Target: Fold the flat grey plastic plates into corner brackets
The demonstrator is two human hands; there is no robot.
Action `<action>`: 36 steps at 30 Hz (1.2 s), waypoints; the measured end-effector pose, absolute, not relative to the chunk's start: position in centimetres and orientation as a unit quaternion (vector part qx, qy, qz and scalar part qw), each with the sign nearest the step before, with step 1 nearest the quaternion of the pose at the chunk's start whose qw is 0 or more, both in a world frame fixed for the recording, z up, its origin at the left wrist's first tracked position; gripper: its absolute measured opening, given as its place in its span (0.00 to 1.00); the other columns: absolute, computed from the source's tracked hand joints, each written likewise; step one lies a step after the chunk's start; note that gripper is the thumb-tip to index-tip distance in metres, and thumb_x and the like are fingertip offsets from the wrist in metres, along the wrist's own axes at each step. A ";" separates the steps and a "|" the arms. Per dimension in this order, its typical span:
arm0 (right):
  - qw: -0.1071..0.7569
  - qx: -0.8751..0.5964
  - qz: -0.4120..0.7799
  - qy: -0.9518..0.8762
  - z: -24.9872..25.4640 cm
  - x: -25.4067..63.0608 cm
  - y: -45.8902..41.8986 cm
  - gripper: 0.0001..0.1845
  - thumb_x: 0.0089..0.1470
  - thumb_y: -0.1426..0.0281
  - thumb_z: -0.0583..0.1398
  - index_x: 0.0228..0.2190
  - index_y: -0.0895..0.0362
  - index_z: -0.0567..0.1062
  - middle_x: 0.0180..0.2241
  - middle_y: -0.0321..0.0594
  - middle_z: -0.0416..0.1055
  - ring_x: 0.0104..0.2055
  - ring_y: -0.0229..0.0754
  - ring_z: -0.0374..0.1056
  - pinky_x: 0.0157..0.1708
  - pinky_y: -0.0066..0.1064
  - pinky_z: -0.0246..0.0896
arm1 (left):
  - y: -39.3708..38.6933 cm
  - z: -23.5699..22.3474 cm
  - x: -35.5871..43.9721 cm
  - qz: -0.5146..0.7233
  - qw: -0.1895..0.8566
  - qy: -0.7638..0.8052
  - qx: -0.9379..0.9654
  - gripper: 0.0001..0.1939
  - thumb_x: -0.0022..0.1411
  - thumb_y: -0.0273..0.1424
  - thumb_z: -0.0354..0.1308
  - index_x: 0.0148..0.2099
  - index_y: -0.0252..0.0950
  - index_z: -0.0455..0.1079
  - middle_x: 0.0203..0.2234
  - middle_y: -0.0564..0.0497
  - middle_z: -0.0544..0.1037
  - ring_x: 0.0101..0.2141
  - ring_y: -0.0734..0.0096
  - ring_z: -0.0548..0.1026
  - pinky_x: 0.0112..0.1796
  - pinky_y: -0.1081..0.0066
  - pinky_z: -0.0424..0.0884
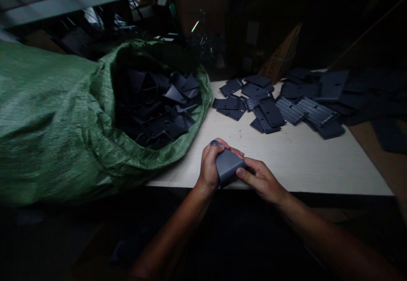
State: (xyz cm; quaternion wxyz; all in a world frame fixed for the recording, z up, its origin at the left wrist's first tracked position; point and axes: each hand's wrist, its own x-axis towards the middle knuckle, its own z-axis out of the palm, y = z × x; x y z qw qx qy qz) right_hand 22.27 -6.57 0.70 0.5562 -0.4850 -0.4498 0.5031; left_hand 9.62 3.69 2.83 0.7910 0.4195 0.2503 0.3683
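Note:
Both hands meet at the near edge of a white table. Between them is a dark grey flat plastic part, tilted with its face toward me. My left hand wraps its fingers over the part's left and top edge. My right hand pinches its right edge with thumb and fingers. A large green woven sack lies on its side to the left, its mouth open and full of the same dark parts.
Several ribbed dark plates lie scattered over the far right of the table. A cardboard box leans behind them. Shelving and clutter sit in shadow at the back. A brown surface lies to the right of the table.

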 end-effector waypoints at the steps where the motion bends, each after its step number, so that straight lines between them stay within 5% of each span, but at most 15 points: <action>1: 0.557 -0.484 0.502 -0.450 0.7 22.3 -6.6 0.24 0.61 0.48 0.66 0.33 0.57 0.78 0.35 0.40 0.73 0.41 0.47 0.69 0.46 0.35 0.66 | 3.6 3.0 9.5 0.368 0.786 0.256 0.425 0.06 0.61 0.34 0.56 0.35 0.38 0.69 0.25 0.47 0.82 0.36 0.53 0.82 0.46 0.55 0.74; 4: 0.562 -0.486 0.496 -0.448 0.9 22.2 -6.5 0.23 0.60 0.49 0.67 0.29 0.57 0.76 0.33 0.39 0.72 0.40 0.46 0.68 0.43 0.33 0.65 | 3.8 3.3 9.4 0.347 0.798 0.254 0.422 0.06 0.61 0.34 0.56 0.34 0.38 0.69 0.25 0.47 0.82 0.37 0.54 0.82 0.47 0.56 0.74; 9: 0.550 -0.501 0.506 -0.435 0.1 22.4 -6.4 0.22 0.63 0.51 0.65 0.39 0.58 0.81 0.37 0.40 0.76 0.41 0.45 0.70 0.42 0.31 0.65 | 4.9 2.6 9.6 0.356 0.845 0.287 0.278 0.06 0.58 0.35 0.57 0.34 0.38 0.69 0.25 0.49 0.81 0.36 0.56 0.82 0.45 0.58 0.75; 12: 0.539 -0.506 0.524 -0.424 -0.9 22.6 -6.8 0.25 0.66 0.49 0.61 0.35 0.59 0.81 0.32 0.39 0.74 0.36 0.43 0.68 0.37 0.30 0.63 | 5.2 1.6 9.4 0.338 0.843 0.357 0.220 0.09 0.56 0.37 0.60 0.35 0.38 0.70 0.25 0.49 0.80 0.33 0.58 0.81 0.41 0.61 0.75; 20: 0.507 -0.563 0.508 -0.411 0.5 25.8 -6.4 0.27 0.62 0.48 0.65 0.28 0.60 0.81 0.23 0.35 0.68 0.24 0.37 0.60 0.23 0.27 0.52 | 6.1 -0.9 7.1 0.335 0.718 0.405 0.456 0.14 0.60 0.43 0.61 0.37 0.36 0.75 0.28 0.51 0.78 0.31 0.68 0.74 0.31 0.73 0.65; 23: 0.467 -0.575 0.492 -0.457 1.1 26.6 -5.6 0.25 0.61 0.50 0.66 0.27 0.60 0.82 0.23 0.36 0.71 0.25 0.37 0.62 0.23 0.26 0.53 | 6.5 -0.2 6.6 0.218 0.749 0.354 0.516 0.22 0.60 0.51 0.62 0.32 0.35 0.73 0.23 0.51 0.74 0.25 0.69 0.69 0.27 0.71 0.62; 26: 0.477 -0.599 0.422 -0.485 1.5 27.1 -5.1 0.23 0.62 0.52 0.65 0.31 0.59 0.85 0.27 0.38 0.77 0.29 0.41 0.70 0.28 0.28 0.61 | 6.6 0.4 6.7 0.173 0.750 0.333 0.545 0.23 0.54 0.48 0.70 0.25 0.34 0.68 0.18 0.55 0.66 0.21 0.75 0.62 0.24 0.72 0.57; 31: 0.558 -0.679 0.154 -0.451 2.3 28.7 -5.6 0.16 0.59 0.56 0.69 0.40 0.55 0.86 0.42 0.43 0.82 0.46 0.49 0.76 0.49 0.37 0.68 | 6.8 -0.1 6.7 0.357 0.715 0.372 0.472 0.19 0.57 0.47 0.65 0.31 0.35 0.70 0.25 0.54 0.68 0.27 0.73 0.65 0.28 0.73 0.61; 36: 0.562 -0.583 0.471 -0.349 1.5 27.2 -5.9 0.25 0.55 0.48 0.70 0.34 0.59 0.84 0.34 0.46 0.81 0.36 0.47 0.76 0.39 0.35 0.70 | 5.7 -0.9 6.8 0.421 0.700 0.338 0.467 0.17 0.60 0.41 0.65 0.28 0.35 0.68 0.24 0.55 0.63 0.26 0.74 0.60 0.28 0.73 0.59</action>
